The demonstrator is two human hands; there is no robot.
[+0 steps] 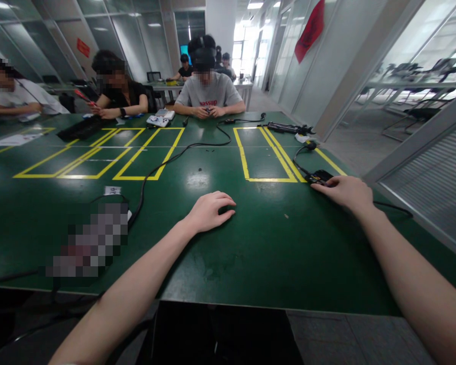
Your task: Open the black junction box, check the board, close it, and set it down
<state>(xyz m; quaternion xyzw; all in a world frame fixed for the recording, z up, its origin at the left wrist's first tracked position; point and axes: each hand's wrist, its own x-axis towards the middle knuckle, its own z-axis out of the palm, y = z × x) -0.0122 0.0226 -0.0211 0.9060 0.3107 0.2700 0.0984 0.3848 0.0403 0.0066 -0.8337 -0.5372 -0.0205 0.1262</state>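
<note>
Head view: left hand (210, 212) rests with grip released, right hand (349, 192) grasping a black device (318, 176).

Left hand (211, 213) and right hand (349, 193) are bare, as are 2 slim forearms (137, 284); black clothing (190, 332) covers the lap, with 1 thin pale streak (216, 347)

From my station I see a small black device (318, 176) (its exact kind escapes me here) lying on the green tabletop (251, 253), partly covered by the right hand (345, 192), just beside yellow tape (269, 180).
</note>
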